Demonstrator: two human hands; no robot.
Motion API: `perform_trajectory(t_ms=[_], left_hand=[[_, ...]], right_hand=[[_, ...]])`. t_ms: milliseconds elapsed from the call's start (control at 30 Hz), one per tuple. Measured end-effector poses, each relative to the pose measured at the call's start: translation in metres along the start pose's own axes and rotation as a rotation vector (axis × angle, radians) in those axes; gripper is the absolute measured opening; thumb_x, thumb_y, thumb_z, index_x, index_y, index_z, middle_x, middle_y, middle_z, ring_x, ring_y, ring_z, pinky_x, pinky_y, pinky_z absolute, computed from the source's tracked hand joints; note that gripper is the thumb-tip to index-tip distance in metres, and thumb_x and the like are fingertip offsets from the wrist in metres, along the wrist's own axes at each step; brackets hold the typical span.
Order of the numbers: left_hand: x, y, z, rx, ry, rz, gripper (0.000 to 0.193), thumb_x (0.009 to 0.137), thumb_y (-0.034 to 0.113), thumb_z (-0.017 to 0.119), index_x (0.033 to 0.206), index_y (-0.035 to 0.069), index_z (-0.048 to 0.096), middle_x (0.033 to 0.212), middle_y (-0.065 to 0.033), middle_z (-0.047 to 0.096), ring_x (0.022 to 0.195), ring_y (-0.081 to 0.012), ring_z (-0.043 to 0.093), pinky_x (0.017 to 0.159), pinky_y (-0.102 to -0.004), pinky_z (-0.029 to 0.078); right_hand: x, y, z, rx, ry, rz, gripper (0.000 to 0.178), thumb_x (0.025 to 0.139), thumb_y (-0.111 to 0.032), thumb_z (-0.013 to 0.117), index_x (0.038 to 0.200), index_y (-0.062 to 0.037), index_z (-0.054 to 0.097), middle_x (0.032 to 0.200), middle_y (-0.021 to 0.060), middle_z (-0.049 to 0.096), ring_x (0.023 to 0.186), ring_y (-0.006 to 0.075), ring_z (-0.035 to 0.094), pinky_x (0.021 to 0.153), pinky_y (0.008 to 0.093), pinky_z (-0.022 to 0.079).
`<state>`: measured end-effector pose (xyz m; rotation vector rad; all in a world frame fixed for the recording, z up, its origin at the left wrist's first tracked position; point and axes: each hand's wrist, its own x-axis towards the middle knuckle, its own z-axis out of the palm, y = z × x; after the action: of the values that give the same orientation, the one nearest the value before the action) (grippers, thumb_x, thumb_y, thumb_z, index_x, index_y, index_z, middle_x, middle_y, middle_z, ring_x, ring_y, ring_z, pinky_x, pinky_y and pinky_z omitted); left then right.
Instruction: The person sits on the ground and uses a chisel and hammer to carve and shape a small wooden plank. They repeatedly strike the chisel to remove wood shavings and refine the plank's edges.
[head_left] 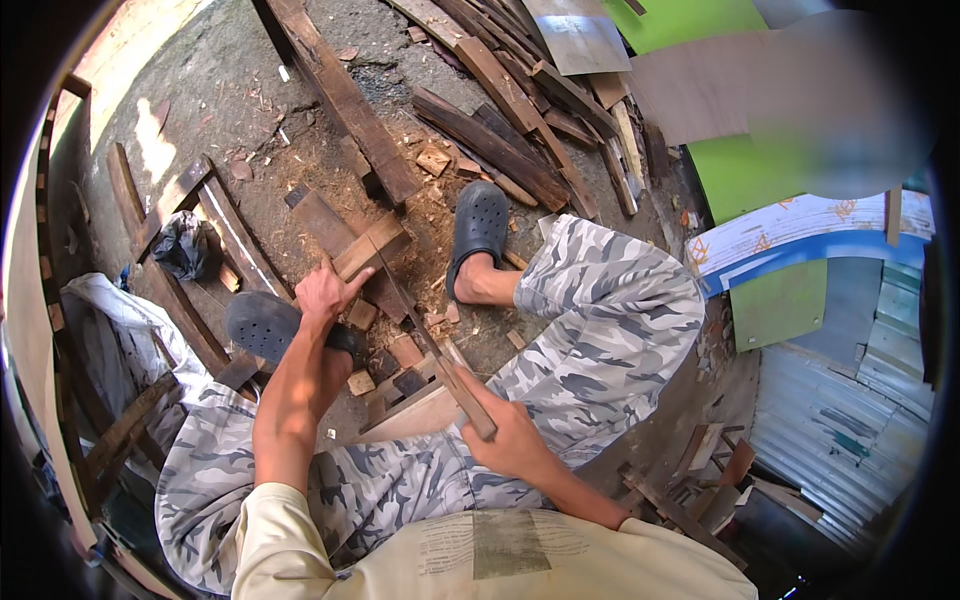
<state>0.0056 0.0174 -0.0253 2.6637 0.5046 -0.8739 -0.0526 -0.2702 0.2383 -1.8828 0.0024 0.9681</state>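
Note:
My right hand (508, 438) is closed round the wooden handle of a hand saw (418, 325). The saw's narrow blade slants up and to the left, and its far end meets a short light-brown wooden block (358, 258). My left hand (324, 293) grips that block at its left end, with the thumb and a finger against it, close to the blade. Under the block lies a flat brown board (325, 222) on the ground between my feet. Several small wood offcuts (361, 314) are scattered below the board. How deep the blade sits in the block I cannot tell.
A long dark beam (345, 100) lies ahead, and a pile of old timber (520, 100) is at the far right. Left are a wooden frame (225, 225), a black plastic bag (181, 246) and a white sack (125, 315). Corrugated metal sheeting (830, 440) stands right.

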Motion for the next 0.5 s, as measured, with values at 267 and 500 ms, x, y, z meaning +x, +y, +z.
perform_trajectory(t_ms=[267,500], left_hand=[[0.006,0.009,-0.008,-0.035,-0.052,0.045,0.120,0.077,0.093,0.047,0.131,-0.014,0.057,0.099,-0.0299,0.073,0.095,-0.0412,0.073,0.084,-0.0474,0.057],[0.005,-0.001,-0.004,-0.061,0.023,0.012,0.117,0.077,0.094,0.046,0.126,-0.012,0.060,0.091,-0.0293,0.073,0.092,-0.0415,0.073,0.081,-0.0486,0.057]], right_hand=[[0.153,0.048,0.039,-0.153,0.201,-0.238,0.074,0.083,-0.012,0.062,0.154,-0.0070,0.042,0.103,0.0332,0.068,0.090,0.0457,0.070,0.080,0.0456,0.056],[0.008,0.006,0.001,-0.052,0.049,-0.063,0.075,0.077,0.000,0.057,0.152,-0.0020,0.047,0.115,0.0279,0.071,0.095,0.0380,0.075,0.085,0.0383,0.057]])
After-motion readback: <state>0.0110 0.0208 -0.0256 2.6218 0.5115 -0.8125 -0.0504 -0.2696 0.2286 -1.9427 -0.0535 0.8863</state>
